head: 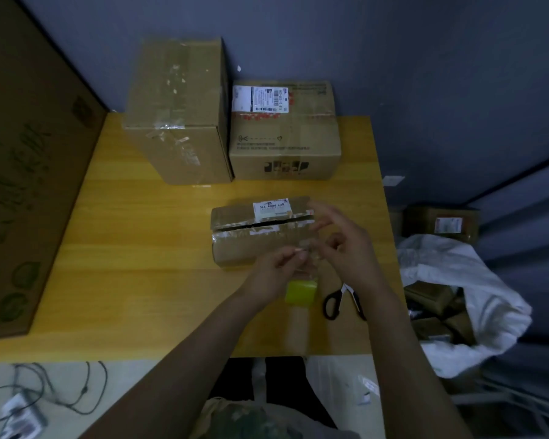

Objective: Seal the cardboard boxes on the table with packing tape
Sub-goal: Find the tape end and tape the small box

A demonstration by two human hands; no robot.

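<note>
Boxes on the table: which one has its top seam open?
The small box by the right hand: a dark gap runs along its top. The tall box and wide box behind show closed tops.

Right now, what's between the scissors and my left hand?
The yellow tape roll, below the left hand, which pinches its clear strip, with the scissors just to its right. The head view shows it.

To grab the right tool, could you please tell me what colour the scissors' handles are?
Black; the scissors show best in the head view.
</note>
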